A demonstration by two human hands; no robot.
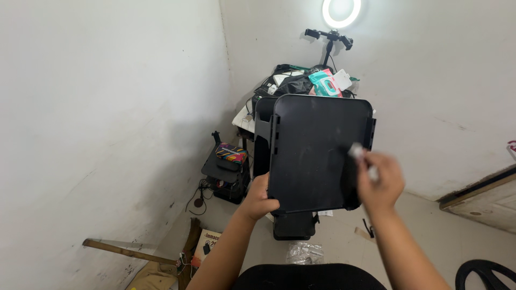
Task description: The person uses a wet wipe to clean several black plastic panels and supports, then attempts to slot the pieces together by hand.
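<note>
A flat black plastic panel (314,145) with slotted side tabs is held up in front of me, tilted toward the camera. My left hand (259,200) grips its lower left corner. My right hand (379,180) is at the panel's lower right edge, pinching a small white object (356,151) against the surface; the hand is blurred by motion, and I cannot tell what the white object is. Behind the panel a second black part (262,134) shows at its left edge.
A cluttered table (243,121) stands in the corner with black bags, a teal packet (324,83) and a ring light (341,11) on a stand. A small black stand (223,172) bears a colourful box. Wooden sticks (126,251), a cardboard box and a plastic bag (303,251) lie on the floor.
</note>
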